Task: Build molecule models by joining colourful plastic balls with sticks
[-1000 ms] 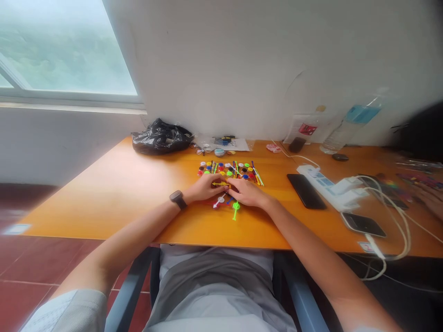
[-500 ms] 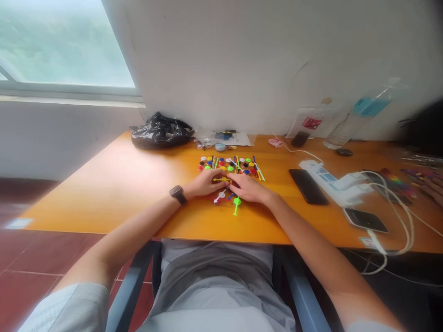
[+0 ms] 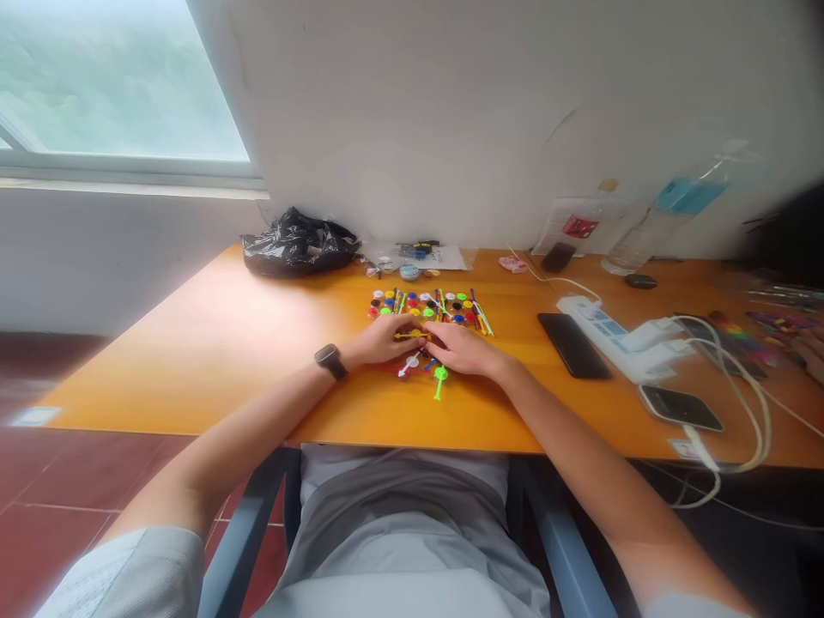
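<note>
A yellow arrow spinner lies between the fingertips of my two hands. My left hand, watch on the wrist, closes its thumb and fingers on one end. My right hand has its fingers bent in at the other end, partly hiding that end. Just below the hands are a white arrow spinner and a green arrow spinner, with red and blue parts half covered. Behind them sit rows of coloured round discs and thin coloured sticks.
A black plastic bag and small packets lie along the wall. To the right are a black phone, a white power strip with cables, another phone and a large bottle. Another person's hand is at the far right edge.
My hands stay almost in place, with the yellow arrow spinner turned slightly between the fingertips. At the far right, the other person's hand has shifted.
</note>
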The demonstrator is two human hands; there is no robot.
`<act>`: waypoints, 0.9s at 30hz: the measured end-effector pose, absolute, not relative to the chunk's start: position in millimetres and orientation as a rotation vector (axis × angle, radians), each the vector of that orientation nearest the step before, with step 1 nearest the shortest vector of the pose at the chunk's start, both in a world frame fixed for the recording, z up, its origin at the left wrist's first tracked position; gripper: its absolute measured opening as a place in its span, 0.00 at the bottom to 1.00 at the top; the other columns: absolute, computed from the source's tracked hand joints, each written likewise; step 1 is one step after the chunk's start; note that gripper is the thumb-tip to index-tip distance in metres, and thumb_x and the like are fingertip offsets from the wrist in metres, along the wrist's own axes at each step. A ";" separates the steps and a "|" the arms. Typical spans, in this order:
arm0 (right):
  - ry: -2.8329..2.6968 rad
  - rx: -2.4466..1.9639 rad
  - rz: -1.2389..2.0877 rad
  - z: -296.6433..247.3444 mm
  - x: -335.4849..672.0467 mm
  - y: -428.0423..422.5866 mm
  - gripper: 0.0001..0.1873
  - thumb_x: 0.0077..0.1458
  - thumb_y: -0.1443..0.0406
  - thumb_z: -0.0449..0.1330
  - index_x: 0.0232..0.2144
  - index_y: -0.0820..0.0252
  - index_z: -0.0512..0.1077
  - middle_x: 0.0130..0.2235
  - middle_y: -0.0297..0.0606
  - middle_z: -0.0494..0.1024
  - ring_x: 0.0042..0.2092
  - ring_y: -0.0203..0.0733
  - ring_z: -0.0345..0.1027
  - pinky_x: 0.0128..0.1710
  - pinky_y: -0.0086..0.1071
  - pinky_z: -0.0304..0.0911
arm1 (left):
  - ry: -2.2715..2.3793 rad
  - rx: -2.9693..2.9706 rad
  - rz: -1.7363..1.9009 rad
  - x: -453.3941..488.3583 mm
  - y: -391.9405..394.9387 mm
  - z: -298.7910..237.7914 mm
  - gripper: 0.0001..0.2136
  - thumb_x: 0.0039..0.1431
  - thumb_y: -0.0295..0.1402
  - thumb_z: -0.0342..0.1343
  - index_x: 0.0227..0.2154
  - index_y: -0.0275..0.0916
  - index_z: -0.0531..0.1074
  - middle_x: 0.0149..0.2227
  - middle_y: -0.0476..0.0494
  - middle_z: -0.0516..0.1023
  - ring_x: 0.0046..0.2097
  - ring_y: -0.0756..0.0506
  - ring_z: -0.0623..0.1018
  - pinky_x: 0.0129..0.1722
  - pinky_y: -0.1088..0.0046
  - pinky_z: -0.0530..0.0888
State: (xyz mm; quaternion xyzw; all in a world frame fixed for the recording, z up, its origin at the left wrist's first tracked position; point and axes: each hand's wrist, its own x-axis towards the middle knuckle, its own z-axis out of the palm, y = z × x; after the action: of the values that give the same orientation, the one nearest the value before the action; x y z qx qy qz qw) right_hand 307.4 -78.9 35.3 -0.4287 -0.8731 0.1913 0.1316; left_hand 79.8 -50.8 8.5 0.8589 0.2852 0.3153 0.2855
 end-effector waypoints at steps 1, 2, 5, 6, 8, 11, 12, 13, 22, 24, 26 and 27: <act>-2.536 -1.250 0.553 35.0 307.6 -78.8 0.10 0.71 0.61 0.55 0.47 0.57 0.72 0.48 0.45 0.82 0.46 0.49 0.76 0.41 0.33 0.63 | 0.762 2.295 0.841 79.8 -50.8 8.5 0.14 0.68 0.45 0.57 0.41 0.37 0.76 0.36 0.45 0.80 0.35 0.48 0.74 0.34 0.74 0.68; -2.539 -1.251 0.553 34.6 307.8 -78.7 0.10 0.71 0.61 0.55 0.48 0.57 0.72 0.48 0.45 0.82 0.46 0.49 0.76 0.41 0.33 0.63 | 0.762 2.295 0.838 79.7 -50.7 8.6 0.15 0.68 0.45 0.57 0.41 0.37 0.76 0.36 0.45 0.80 0.35 0.48 0.75 0.34 0.74 0.68; -2.537 -1.233 0.555 33.8 308.1 -78.3 0.10 0.70 0.62 0.55 0.50 0.57 0.72 0.49 0.46 0.82 0.48 0.49 0.76 0.43 0.34 0.64 | 0.758 2.298 0.829 79.6 -50.4 8.7 0.15 0.68 0.46 0.57 0.41 0.37 0.76 0.36 0.45 0.80 0.35 0.48 0.75 0.34 0.74 0.69; -2.536 -1.225 0.558 33.6 308.1 -78.2 0.11 0.70 0.63 0.55 0.50 0.57 0.72 0.49 0.46 0.82 0.49 0.50 0.76 0.45 0.34 0.64 | 0.758 2.302 0.825 79.6 -50.3 8.7 0.15 0.68 0.46 0.57 0.41 0.37 0.76 0.36 0.45 0.80 0.35 0.48 0.75 0.34 0.74 0.69; -2.531 -1.216 0.566 33.4 308.1 -77.9 0.11 0.70 0.63 0.55 0.51 0.57 0.72 0.50 0.46 0.82 0.50 0.50 0.76 0.47 0.35 0.65 | 0.765 2.313 0.822 79.6 -50.0 8.5 0.15 0.68 0.46 0.57 0.40 0.37 0.75 0.35 0.45 0.80 0.35 0.48 0.74 0.34 0.74 0.69; -2.529 -1.211 0.578 33.6 308.2 -77.7 0.12 0.70 0.63 0.55 0.52 0.57 0.73 0.51 0.46 0.81 0.51 0.51 0.76 0.48 0.36 0.65 | 0.774 2.325 0.820 79.8 -49.7 8.3 0.15 0.68 0.46 0.57 0.39 0.37 0.75 0.34 0.46 0.79 0.33 0.48 0.73 0.33 0.74 0.68; -2.528 -1.207 0.582 33.7 308.3 -77.7 0.13 0.70 0.63 0.55 0.53 0.57 0.73 0.52 0.46 0.81 0.51 0.51 0.76 0.48 0.36 0.65 | 0.771 2.326 0.820 79.9 -49.7 8.2 0.15 0.68 0.46 0.57 0.39 0.37 0.75 0.34 0.46 0.79 0.33 0.48 0.73 0.33 0.74 0.68; -2.528 -1.205 0.584 33.8 308.4 -77.8 0.13 0.70 0.63 0.55 0.53 0.57 0.73 0.52 0.46 0.81 0.52 0.51 0.76 0.48 0.36 0.66 | 0.766 2.327 0.821 79.9 -49.7 8.2 0.15 0.69 0.46 0.57 0.39 0.37 0.75 0.34 0.46 0.79 0.33 0.48 0.73 0.33 0.74 0.67; -2.533 -1.227 0.584 36.6 307.5 -79.7 0.12 0.70 0.64 0.55 0.52 0.57 0.72 0.51 0.46 0.82 0.51 0.51 0.76 0.46 0.35 0.65 | 0.776 2.348 0.810 79.9 -50.9 10.6 0.15 0.69 0.45 0.56 0.39 0.37 0.75 0.32 0.48 0.75 0.32 0.49 0.70 0.32 0.74 0.65; -2.535 -1.237 0.587 37.7 307.1 -80.1 0.12 0.70 0.64 0.55 0.52 0.57 0.72 0.51 0.46 0.82 0.51 0.50 0.76 0.46 0.35 0.64 | 0.778 2.347 0.810 80.0 -51.1 10.9 0.15 0.69 0.45 0.56 0.39 0.37 0.75 0.32 0.47 0.75 0.32 0.49 0.70 0.32 0.74 0.65; -2.536 -1.250 0.586 38.6 306.8 -80.5 0.11 0.70 0.64 0.55 0.52 0.57 0.72 0.51 0.46 0.82 0.51 0.50 0.76 0.45 0.34 0.64 | 0.775 2.342 0.814 80.2 -51.3 11.2 0.15 0.69 0.45 0.56 0.39 0.37 0.75 0.32 0.47 0.75 0.32 0.49 0.70 0.32 0.74 0.65; -2.537 -1.252 0.586 39.0 306.7 -80.7 0.11 0.70 0.64 0.55 0.52 0.57 0.72 0.51 0.46 0.82 0.51 0.50 0.76 0.45 0.34 0.64 | 0.772 2.340 0.815 80.2 -51.4 11.4 0.15 0.68 0.45 0.56 0.39 0.37 0.75 0.32 0.47 0.75 0.32 0.49 0.70 0.32 0.73 0.65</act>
State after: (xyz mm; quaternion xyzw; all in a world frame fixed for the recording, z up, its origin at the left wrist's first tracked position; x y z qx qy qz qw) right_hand 306.7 -80.7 39.0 -0.4297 -0.8712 0.2013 0.1258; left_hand 80.2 -51.4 11.4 0.8682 0.2863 0.3023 0.2700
